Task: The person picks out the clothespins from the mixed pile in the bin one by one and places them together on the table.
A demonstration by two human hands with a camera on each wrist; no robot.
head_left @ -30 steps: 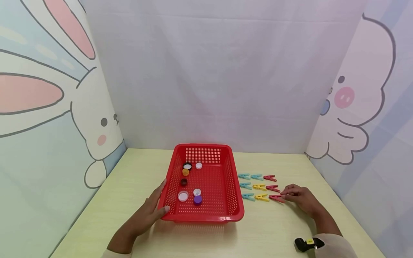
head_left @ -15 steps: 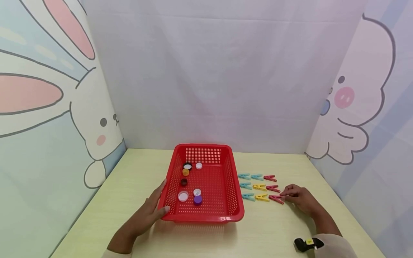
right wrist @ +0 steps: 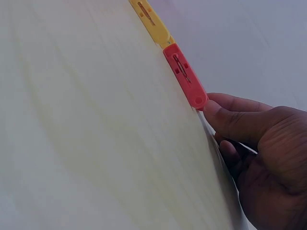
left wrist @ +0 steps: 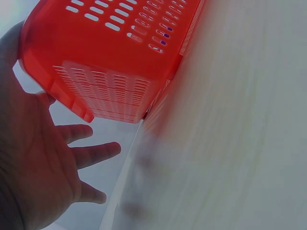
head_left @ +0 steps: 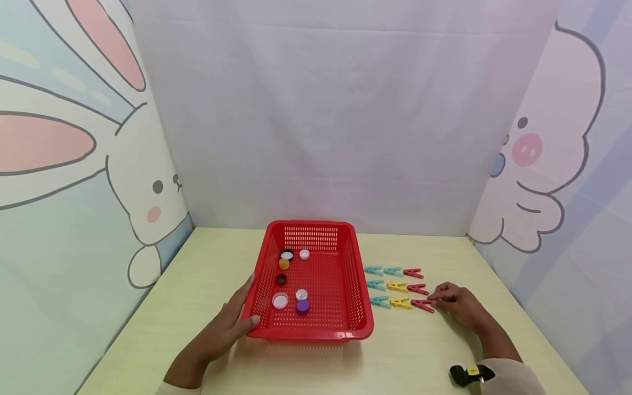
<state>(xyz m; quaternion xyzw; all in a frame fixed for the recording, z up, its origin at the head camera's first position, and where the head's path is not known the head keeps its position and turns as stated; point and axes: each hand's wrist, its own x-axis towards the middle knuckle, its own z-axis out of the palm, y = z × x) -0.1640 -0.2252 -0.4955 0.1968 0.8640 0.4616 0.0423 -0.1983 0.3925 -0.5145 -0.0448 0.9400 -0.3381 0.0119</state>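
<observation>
My left hand point(head_left: 224, 329) rests against the left front corner of a red plastic basket point(head_left: 308, 333), with the thumb on the rim. In the left wrist view the other fingers point(left wrist: 98, 154) are straight and spread beside the basket's wall. At the right, my right hand point(head_left: 461, 307) pinches the end of a red clothespin point(head_left: 423, 305) between thumb and index finger. That clothespin lies on the table, rightmost in the nearest row. Beside it is a yellow clothespin point(head_left: 401, 303), then a light blue clothespin point(head_left: 380, 302).
Behind them lie two more rows of blue, yellow and red clothespins point(head_left: 397, 286). Several bottle caps sit in the basket, among them a purple cap point(head_left: 303, 306) and a brown cap point(head_left: 281, 279). Fabric walls with cartoon animals enclose the table point(head_left: 405, 356).
The red clothespin in the nearest row has turned slightly and shifted a little left, along with my right fingertips. My left hand and the basket have stayed in place.
</observation>
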